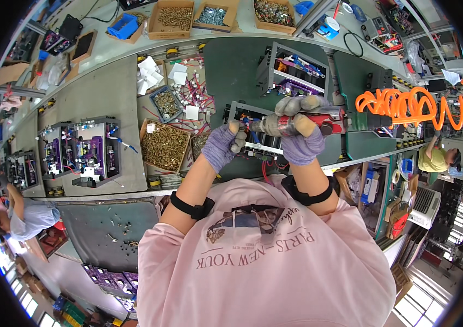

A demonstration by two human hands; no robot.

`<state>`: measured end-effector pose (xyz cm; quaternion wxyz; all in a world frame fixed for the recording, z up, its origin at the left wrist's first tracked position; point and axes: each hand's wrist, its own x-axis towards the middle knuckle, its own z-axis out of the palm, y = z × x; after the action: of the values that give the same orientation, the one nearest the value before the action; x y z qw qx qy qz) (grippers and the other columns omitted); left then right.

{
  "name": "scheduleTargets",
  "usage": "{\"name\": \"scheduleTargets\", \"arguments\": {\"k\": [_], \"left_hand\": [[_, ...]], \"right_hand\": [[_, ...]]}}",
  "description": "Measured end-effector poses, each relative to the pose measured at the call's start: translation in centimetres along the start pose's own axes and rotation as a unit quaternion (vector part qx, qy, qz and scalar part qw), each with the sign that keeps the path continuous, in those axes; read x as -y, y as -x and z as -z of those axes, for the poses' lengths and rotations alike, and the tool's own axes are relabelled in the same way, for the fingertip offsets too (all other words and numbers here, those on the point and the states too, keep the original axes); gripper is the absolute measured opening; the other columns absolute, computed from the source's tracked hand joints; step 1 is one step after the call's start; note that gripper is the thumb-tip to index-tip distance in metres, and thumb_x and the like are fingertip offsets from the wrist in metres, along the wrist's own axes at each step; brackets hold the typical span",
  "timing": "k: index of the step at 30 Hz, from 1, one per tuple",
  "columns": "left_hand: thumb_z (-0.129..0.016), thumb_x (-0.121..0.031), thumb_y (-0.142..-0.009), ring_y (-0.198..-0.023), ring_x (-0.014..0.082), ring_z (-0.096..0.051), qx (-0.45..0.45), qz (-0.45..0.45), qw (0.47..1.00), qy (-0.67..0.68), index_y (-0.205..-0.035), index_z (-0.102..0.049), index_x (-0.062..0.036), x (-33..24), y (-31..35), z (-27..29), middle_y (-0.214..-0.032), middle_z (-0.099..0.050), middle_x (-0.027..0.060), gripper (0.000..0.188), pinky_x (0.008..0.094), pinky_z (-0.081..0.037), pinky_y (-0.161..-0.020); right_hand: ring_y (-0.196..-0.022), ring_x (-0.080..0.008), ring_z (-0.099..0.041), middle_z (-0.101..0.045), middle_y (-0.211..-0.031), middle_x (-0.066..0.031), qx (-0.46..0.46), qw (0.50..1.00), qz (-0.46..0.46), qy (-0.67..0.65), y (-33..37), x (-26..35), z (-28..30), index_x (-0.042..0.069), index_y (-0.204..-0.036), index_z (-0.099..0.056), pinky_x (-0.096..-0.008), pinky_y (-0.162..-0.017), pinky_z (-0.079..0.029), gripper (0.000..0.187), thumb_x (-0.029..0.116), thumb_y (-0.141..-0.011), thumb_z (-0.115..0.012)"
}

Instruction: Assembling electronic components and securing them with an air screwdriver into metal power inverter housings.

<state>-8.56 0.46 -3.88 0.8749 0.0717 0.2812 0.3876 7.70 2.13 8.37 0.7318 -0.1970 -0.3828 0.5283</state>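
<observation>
Both my hands wear purple gloves with grey fingertips. My right hand (302, 136) is wrapped round a red and grey air screwdriver (277, 126), held nearly level with its nose pointing left. An orange coiled hose (400, 106) stretches to the right from beside its red end. My left hand (223, 143) is closed at the tool's nose, its fingertips pinched together; what they hold, if anything, is hidden. Beneath both hands lies an open metal chassis (264, 148) with wires and boards, partly covered by the hands and tool. Red wires hang from its near side.
Behind stands another grey chassis (291, 71). Left of my hands are a box of brass screws (165, 146), a blue tray of small fasteners (166, 104), white squares and red wires. More chassis (95, 150) sit farther left. Cartons of hardware (171, 19) line the back shelf. Two people work at the sides.
</observation>
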Motion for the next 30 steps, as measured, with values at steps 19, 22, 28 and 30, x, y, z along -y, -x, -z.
{"name": "scheduleTargets", "arguments": {"k": [19, 22, 28, 30], "left_hand": [[-0.071, -0.028, -0.076, -0.071, 0.0128, -0.052, 0.007, 0.005, 0.995, 0.099, -0.101, -0.052, -0.0044, -0.4, -4.3, -1.1, -0.081, -0.051, 0.0036, 0.04, 0.0168, -0.047, -0.046], [-0.071, -0.028, -0.076, -0.072, 0.0152, -0.053, -0.065, 0.013, 0.992, 0.111, -0.101, -0.052, -0.0041, -0.1, -5.5, -1.3, -0.082, -0.051, 0.0058, 0.04, 0.0193, -0.049, -0.047], [-0.058, -0.018, -0.083, -0.069, 0.0176, -0.055, -0.1, 0.011, 0.993, -0.064, -0.095, -0.058, -0.0029, -2.2, -8.6, -0.7, -0.084, -0.058, 0.0088, 0.019, 0.0241, -0.046, -0.054], [-0.06, -0.02, -0.082, -0.069, 0.0168, -0.056, -0.152, -0.059, 0.941, -0.296, -0.098, -0.058, -0.003, -2.2, -10.0, -2.7, -0.083, -0.059, 0.0083, 0.024, 0.026, -0.048, -0.058]], "right_hand": [[-0.074, -0.0274, -0.057, -0.06, -0.081, -0.0131, 0.007, 0.999, -0.015, -0.033, -5.0, 0.1, 3.3, 0.004, -0.096, -0.058, -0.0387, -0.071, -0.047, 0.028, 0.002, -0.069, -0.064], [-0.073, -0.0275, -0.058, -0.061, -0.079, -0.0131, -0.027, 0.999, -0.02, -0.033, -5.5, 0.3, 4.3, 0.004, -0.093, -0.055, -0.0422, -0.07, -0.047, 0.028, 0.001, -0.067, -0.063], [-0.07, -0.027, -0.057, -0.059, -0.077, -0.013, -0.054, 0.998, 0.014, 0.004, -7.7, 0.6, 6.9, 0.004, -0.093, -0.054, -0.0423, -0.069, -0.047, 0.028, 0.002, -0.068, -0.064], [-0.07, -0.0261, -0.057, -0.059, -0.076, -0.0136, -0.042, 0.998, 0.053, 0.018, -9.3, -0.3, 8.5, 0.003, -0.093, -0.054, -0.0422, -0.069, -0.048, 0.028, 0.001, -0.067, -0.066]]}}
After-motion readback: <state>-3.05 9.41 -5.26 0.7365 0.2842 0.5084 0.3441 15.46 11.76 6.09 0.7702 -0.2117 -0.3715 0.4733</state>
